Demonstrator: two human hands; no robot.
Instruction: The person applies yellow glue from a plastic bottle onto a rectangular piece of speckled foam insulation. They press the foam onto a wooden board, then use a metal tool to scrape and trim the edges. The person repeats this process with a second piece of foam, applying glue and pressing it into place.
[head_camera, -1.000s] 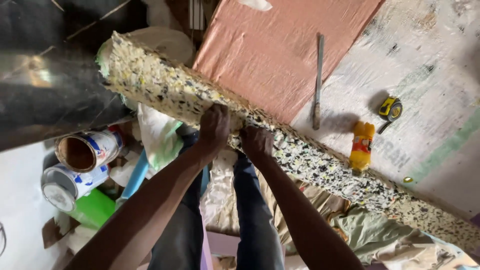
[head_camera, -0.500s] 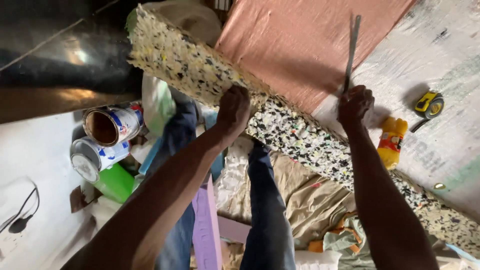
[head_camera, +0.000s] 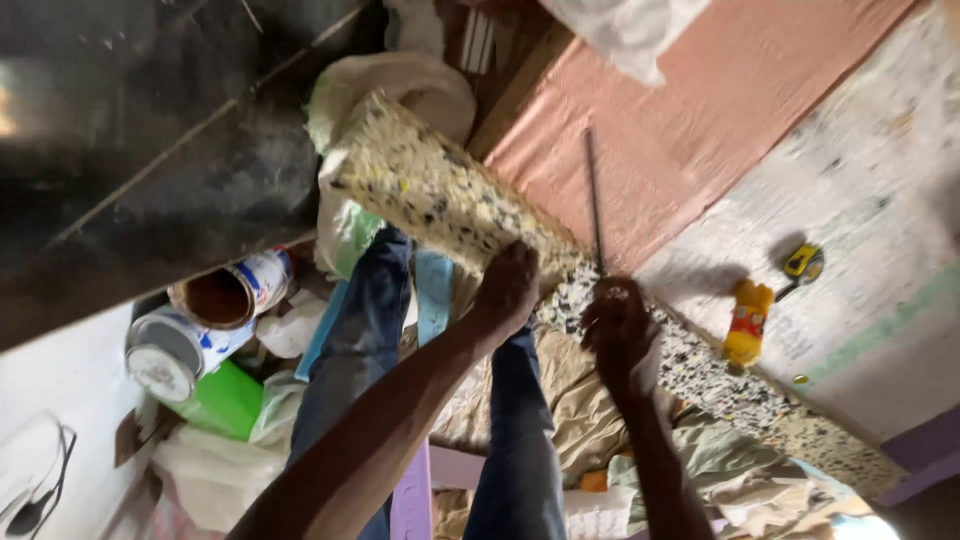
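— While your left hand (head_camera: 508, 290) presses flat on the long speckled rebonded-foam slab (head_camera: 440, 195), where does it lie?
— Diagonally across your knees, over the pink sheet (head_camera: 680, 130). Your right hand (head_camera: 620, 335) is closed around a thin grey metal blade (head_camera: 593, 200), upright at the foam's edge.

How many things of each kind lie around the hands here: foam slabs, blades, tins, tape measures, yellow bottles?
Foam slab, under the left hand: 1
Long thin blade, in the right hand: 1
Tins: 2
Tape measure: 1
Yellow bottle: 1
Total: 6
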